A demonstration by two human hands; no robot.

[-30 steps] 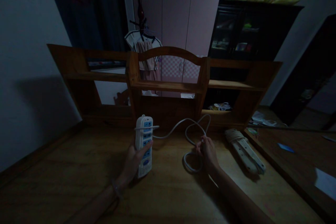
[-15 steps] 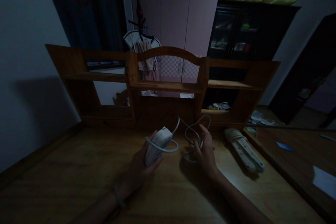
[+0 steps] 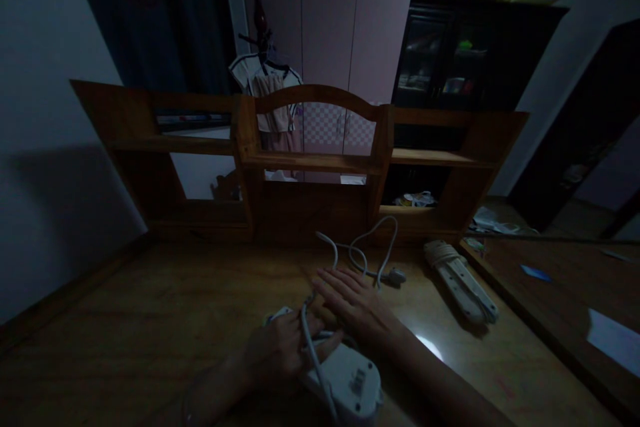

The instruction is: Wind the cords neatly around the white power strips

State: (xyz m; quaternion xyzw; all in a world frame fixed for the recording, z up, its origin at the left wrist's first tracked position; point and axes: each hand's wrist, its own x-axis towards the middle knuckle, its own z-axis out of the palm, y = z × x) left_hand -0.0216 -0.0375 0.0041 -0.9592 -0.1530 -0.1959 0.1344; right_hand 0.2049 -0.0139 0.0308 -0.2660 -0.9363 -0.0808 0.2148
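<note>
My left hand [image 3: 280, 355] is closed round a white power strip [image 3: 345, 380], which lies low and near me on the wooden desk [image 3: 150, 320] with its underside up. A loop of the strip's white cord [image 3: 313, 347] crosses my left fingers. My right hand [image 3: 353, 300] is open with fingers stretched flat, just beyond the strip, pointing left toward the cord. The cord's loose coils [image 3: 360, 250] and its plug [image 3: 395, 275] lie on the desk behind my right hand.
A second, beige power strip [image 3: 463, 280] with its cord wound on it lies to the right. A wooden shelf unit [image 3: 310, 160] stands along the desk's back edge. Blue and white papers [image 3: 613, 340] lie on a darker surface at far right.
My left hand has pulled the power strip toward me and turned it underside up. My right hand has let go of the cord coils and opened flat.
</note>
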